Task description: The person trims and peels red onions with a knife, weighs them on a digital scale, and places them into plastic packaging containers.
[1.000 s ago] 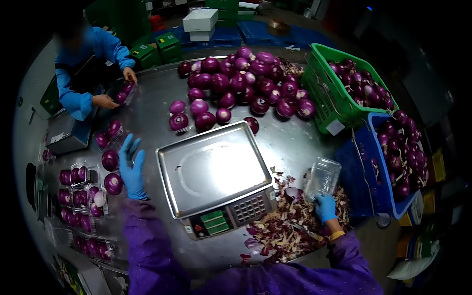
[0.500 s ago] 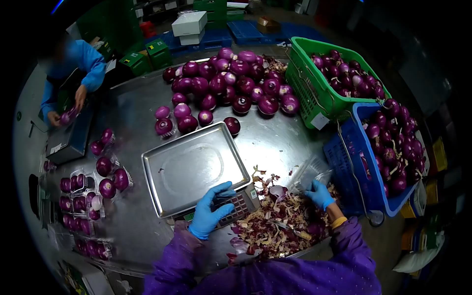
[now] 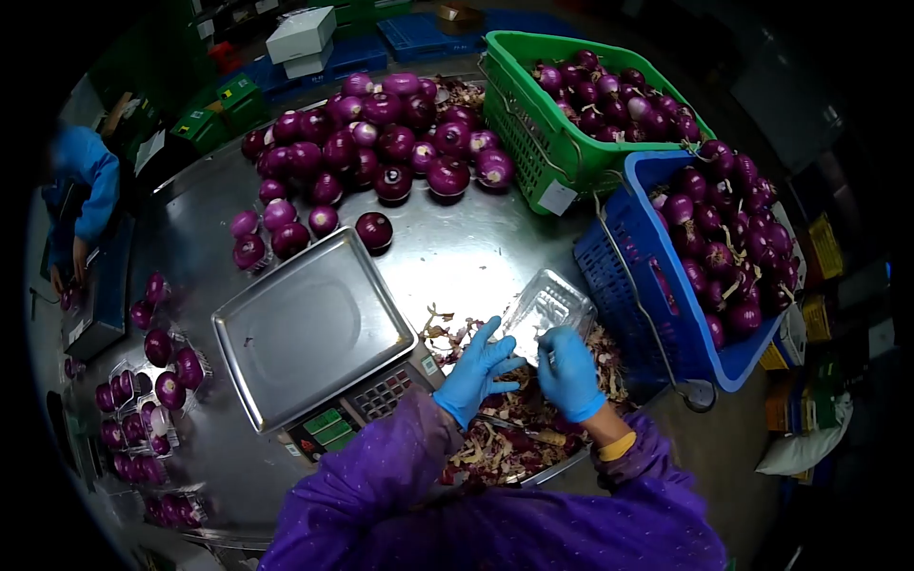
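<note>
A clear plastic tray (image 3: 550,303) lies over the right part of the bench, beside the onion peelings. My right hand (image 3: 571,376), in a blue glove, is closed at the tray's near edge; its fingertips are partly hidden. Just left of it, my gloved left hand (image 3: 476,373) has its fingers spread and holds nothing, close to the tray's near left corner. Dry peelings (image 3: 500,452) spread under and around both hands. On the left, a weighing scale (image 3: 309,328) carries a bare metal pan, its keypad (image 3: 386,392) near my left wrist.
Loose red onions (image 3: 381,143) heap at the back. A green basket (image 3: 533,143) and a blue basket (image 3: 619,276), both full of onions, stand at right. Packed onion trays (image 3: 143,419) sit at left. Another person (image 3: 86,190) works at the far left.
My left hand has moved right, from above the scale's keypad to beside my right hand. The tray now shows more fully, its outline plainer. The whole view has shifted.
</note>
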### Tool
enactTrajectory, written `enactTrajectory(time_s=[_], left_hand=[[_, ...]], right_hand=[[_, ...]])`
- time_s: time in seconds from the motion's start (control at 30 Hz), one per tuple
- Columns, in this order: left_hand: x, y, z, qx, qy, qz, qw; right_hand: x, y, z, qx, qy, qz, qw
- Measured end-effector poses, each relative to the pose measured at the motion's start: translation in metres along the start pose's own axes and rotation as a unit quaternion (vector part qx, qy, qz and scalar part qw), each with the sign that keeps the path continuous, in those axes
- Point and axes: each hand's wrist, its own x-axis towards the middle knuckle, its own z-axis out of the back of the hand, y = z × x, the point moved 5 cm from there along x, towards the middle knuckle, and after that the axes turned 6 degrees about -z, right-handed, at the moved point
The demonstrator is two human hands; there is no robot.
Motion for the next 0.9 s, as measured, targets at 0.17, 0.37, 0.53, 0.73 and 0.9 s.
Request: enactTrajectory(time_s=[0.17, 0.37, 0.53, 0.73, 0.9], left_hand=[[0.005, -0.009, 0.028, -0.020, -0.050, -0.063, 0.997], [-0.087, -0.090, 0.115, 0.062, -0.236, -0.195, 0.950], [-0.149, -0.107, 0.192, 0.141, -0.341, -0.241, 0.898], [-0.179, -0.116, 0.252, 0.328, -0.420, -0.236, 0.813], [-0.199, -0.127, 0.250, 0.328, -0.490, -0.324, 0.739]], right_hand=[[0.016, 0.045, -0.019, 0.181, 0.166, 0.128, 0.961], [0.167, -0.031, -0.070, 0.320, 0.041, -0.068, 0.944], [0.274, -0.094, -0.209, 0.014, 0.074, -0.179, 0.981], [0.302, -0.110, -0.259, -0.077, 0.020, -0.355, 0.931], [0.293, -0.121, -0.252, -0.027, -0.042, -0.245, 0.968]])
